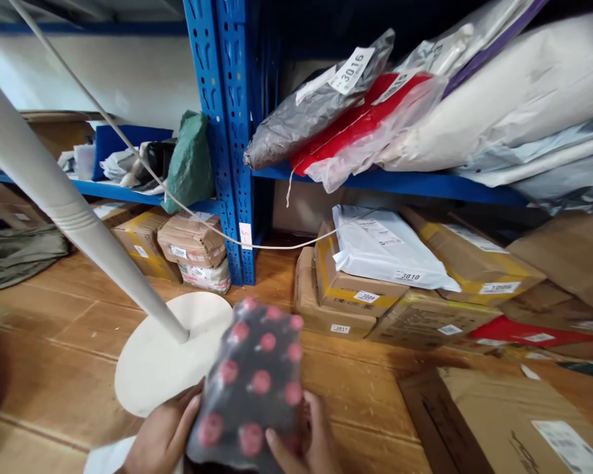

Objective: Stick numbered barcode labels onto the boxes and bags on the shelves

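Observation:
A dark parcel [247, 408] printed with pink-red round dots is held low in front of me, blurred by motion. My left hand [163, 431] grips its left edge, thumb along the side. On the opposite side my right hand [309, 434] holds it, with the thumb lying on the front face and the other fingers partly behind. No label shows on the face turned to me. Just beyond it stands the round white base [148, 368] of a pole.
The white pole [103, 230] slants across the left, with a white cord [271, 247] hanging from it. A blue shelf upright [234, 164] rises ahead. Bagged parcels [321, 105] overhang the upper shelf; labelled cartons [346, 289] line the floor. A large carton [514, 415] sits at lower right.

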Action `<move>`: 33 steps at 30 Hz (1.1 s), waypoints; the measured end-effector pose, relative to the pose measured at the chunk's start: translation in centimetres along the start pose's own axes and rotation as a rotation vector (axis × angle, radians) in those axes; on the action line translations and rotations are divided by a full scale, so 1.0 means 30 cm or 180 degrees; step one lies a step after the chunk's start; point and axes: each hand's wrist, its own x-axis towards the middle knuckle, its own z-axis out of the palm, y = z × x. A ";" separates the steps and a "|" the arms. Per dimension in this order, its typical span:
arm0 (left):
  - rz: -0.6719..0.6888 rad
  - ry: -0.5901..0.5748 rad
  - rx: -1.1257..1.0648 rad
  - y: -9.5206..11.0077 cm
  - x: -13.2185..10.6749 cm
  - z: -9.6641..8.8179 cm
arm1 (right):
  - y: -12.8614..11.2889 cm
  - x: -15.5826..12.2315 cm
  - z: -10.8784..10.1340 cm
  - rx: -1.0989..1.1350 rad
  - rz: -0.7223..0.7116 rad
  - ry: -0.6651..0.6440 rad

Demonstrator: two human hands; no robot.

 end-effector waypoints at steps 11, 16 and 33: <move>-0.0565 -0.0641 -0.0398 0.065 0.103 0.012 | -0.075 0.086 0.173 0.0209 0.0454 0.0954; -0.0539 -0.0677 -0.0403 0.134 0.336 -0.019 | -0.153 0.323 0.163 0.0312 0.0391 0.0691; -0.1439 -0.0534 -0.0023 0.181 0.785 0.082 | -0.034 0.722 0.209 -0.1473 -0.1438 0.0112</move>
